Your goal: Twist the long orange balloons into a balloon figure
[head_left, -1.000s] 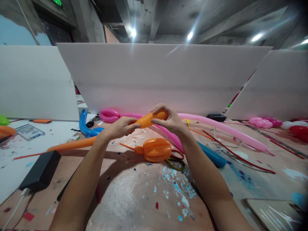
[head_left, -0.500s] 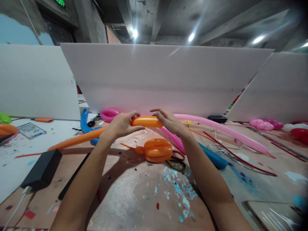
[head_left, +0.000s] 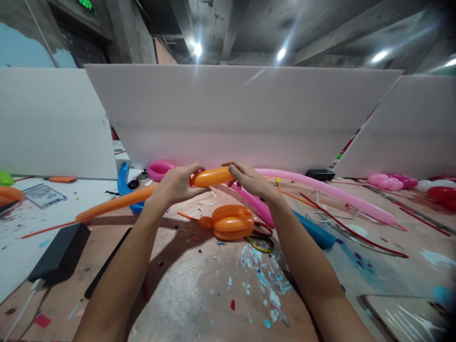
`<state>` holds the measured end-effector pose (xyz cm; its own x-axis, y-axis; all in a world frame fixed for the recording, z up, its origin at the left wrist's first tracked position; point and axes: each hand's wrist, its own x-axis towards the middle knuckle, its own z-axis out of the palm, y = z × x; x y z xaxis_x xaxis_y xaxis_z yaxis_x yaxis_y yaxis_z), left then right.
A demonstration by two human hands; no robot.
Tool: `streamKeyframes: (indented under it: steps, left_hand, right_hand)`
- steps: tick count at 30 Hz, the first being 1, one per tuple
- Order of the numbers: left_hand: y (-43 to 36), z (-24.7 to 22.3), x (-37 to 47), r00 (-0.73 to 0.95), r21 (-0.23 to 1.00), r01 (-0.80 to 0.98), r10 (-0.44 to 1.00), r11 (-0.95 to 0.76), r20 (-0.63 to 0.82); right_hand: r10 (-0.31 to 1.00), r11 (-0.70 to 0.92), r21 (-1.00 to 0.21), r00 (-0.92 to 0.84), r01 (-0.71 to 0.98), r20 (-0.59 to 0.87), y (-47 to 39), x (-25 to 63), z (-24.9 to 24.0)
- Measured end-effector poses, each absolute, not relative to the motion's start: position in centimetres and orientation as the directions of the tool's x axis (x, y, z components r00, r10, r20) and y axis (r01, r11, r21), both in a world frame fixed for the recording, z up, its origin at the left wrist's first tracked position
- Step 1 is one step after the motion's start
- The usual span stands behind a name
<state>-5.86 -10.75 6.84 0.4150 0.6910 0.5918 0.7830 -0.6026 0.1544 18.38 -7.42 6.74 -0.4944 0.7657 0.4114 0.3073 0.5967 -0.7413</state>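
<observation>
Clasping a smooth, shiny orange balloon (head_left: 213, 177) above the surface (head_left: 178, 289): left hand (head_left: 177, 184) curled around it, right hand (head_left: 251, 181) half-curled, pinching its end. Nearer in, a plump, ribbed orange bundle (head_left: 233, 222) crowds a yellow loop (head_left: 264, 251); long pink balloon (head_left: 331, 194) behind.

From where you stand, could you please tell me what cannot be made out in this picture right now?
Head view: whether the held orange piece joins the long orange balloon; the left hand's grip hides it.
Head view: the held orange piece's right end, behind the right hand's grip.
Head view: where the yellow loop leads, behind the orange balloon bundle.
Head view: what the green sign says, blurred and cut by the top edge.
</observation>
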Motion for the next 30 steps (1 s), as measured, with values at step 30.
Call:
streamKeyframes:
  steps: [30]
  left_hand:
    - [-10.34, 6.29, -5.49, 0.464, 0.066, 0.74, 0.579, -0.67, 0.67]
  right_hand:
    - [0.828, 0.495, -0.848, -0.397, 0.189, 0.395, -6.6, 18.23, 6.17]
